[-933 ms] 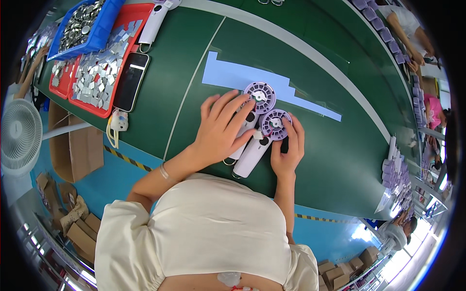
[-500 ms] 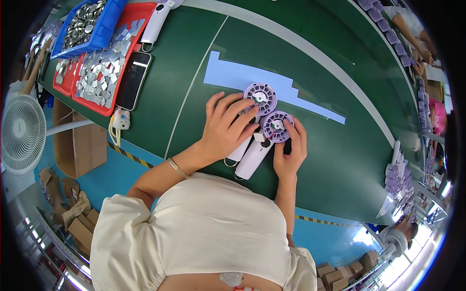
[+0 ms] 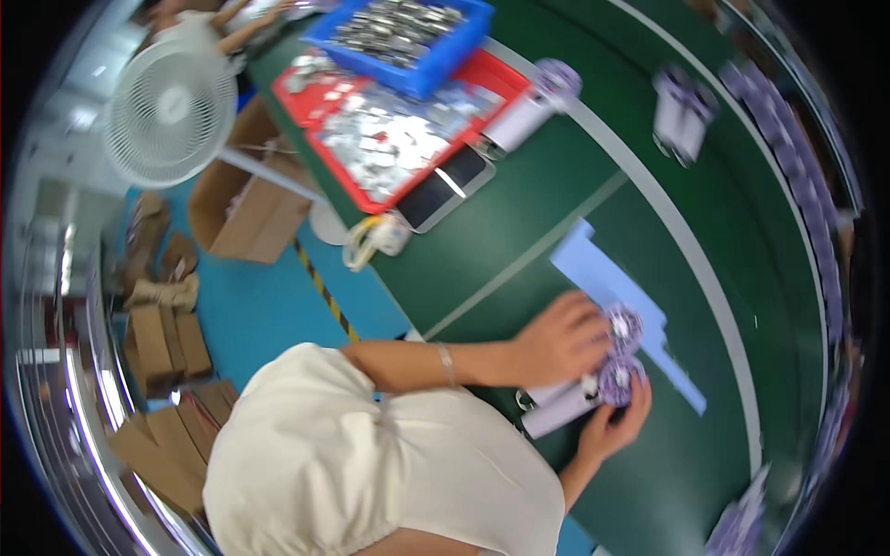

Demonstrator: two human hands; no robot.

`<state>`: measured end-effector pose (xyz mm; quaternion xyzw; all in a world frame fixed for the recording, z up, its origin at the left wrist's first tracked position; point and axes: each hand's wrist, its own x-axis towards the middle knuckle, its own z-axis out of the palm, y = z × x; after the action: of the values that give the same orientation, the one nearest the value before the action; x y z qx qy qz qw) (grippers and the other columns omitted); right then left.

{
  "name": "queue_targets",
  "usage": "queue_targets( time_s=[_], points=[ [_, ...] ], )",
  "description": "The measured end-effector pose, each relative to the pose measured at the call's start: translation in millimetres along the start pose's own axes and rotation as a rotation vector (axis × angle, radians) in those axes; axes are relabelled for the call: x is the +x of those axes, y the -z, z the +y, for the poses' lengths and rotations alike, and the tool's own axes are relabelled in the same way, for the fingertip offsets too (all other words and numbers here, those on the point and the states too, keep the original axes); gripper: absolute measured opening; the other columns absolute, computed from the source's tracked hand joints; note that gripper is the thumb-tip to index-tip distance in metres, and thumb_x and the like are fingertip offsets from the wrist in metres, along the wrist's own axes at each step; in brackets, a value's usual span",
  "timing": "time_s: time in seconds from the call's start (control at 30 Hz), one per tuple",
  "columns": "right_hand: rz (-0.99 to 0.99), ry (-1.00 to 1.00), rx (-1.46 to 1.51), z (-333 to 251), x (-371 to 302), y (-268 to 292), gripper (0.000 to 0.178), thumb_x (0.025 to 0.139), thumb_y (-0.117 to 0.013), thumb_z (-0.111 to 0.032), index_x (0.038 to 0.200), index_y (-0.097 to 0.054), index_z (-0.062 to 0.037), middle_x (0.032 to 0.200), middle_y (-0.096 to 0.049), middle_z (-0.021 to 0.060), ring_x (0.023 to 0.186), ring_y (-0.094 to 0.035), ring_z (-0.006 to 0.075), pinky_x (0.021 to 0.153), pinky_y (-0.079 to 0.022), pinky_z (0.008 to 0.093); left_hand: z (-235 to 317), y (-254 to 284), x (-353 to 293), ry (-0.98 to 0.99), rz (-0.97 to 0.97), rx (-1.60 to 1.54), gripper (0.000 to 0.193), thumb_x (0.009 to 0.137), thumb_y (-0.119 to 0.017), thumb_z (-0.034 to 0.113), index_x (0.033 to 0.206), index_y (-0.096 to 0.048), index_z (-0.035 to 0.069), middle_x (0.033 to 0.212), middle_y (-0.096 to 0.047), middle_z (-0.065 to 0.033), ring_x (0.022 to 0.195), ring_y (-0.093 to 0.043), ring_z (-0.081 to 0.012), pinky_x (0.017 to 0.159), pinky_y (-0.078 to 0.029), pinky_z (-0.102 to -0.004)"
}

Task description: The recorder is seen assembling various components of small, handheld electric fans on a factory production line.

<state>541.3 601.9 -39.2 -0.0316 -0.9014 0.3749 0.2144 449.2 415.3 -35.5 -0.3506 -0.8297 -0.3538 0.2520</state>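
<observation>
Hands were clamped on two purple-headed handheld fans [image 3: 612, 371], left hand [image 3: 561, 338] over one, right hand [image 3: 616, 422] cradling the other's head, best kept flat on the green worktop [image 3: 519, 232].

**Inspector:** Screens?

**Clerk:** One dark phone [image 3: 447, 190] lies flat on the green table [image 3: 519, 232], its screen unlit, touching the near edge of the red tray [image 3: 320, 93].

**Inspector:** Packaging?

**Clerk:** An open brown carton [image 3: 250, 208] stands on the blue floor beside the table. Flattened brown cartons [image 3: 162, 338] are stacked further left, with more below them.

**Inspector:** Labels or signs?

**Clerk:** None legible; the picture is blurred.
</observation>
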Motion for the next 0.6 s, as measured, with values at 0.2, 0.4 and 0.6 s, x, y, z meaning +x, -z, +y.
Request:
queue_targets(
  time_s=[0.2, 0.4, 0.6],
  points=[
    [-0.003, 0.074, -0.012, 1.8, 2.9, 3.4, 0.035, 0.092, -0.056, -0.002, 0.126, -0.061, 0.0061, 0.133, -0.056, 0.0271, 0.119, -0.057, 0.0433, 0.103, -0.044, 0.0487, -3.4, 17.4, 8.7, 0.07, -0.008, -0.178, 0.026, 0.08, -0.075, 0.021, 0.103, -0.068, 0.01, 0.128, -0.056, -0.0113, 0.12, -0.052, -0.0342, 0.11, -0.032, -0.0625],
    [0.173, -0.028, 0.18, 3.3, -0.6, -0.6, 0.049, 0.09, -0.052, 0.001, 0.139, -0.046, 0.0072, 0.142, -0.049, 0.0223, 0.119, -0.057, 0.0346, 0.101, -0.048, 0.0443, -121.1, 127.4, 15.6, 0.267, 0.393, 0.129, 0.028, 0.084, -0.067, 0.008, 0.111, -0.065, 0.006, 0.126, -0.056, -0.015, 0.124, -0.051, -0.0366, 0.106, -0.039, -0.0497],
    [0.176, -0.125, 0.187, 9.1, 1.1, 3.4, 0.047, 0.096, -0.052, -0.008, 0.141, -0.045, 0.0052, 0.142, -0.048, 0.0198, 0.11, -0.06, 0.0311, 0.097, -0.049, 0.0419, -333.7, 274.9, -39.8, 0.644, 0.596, 0.718, 0.039, 0.084, -0.064, 0.006, 0.121, -0.057, -0.001, 0.125, -0.052, -0.027, 0.121, -0.052, -0.0437, 0.106, -0.042, -0.0484]
  ],
)
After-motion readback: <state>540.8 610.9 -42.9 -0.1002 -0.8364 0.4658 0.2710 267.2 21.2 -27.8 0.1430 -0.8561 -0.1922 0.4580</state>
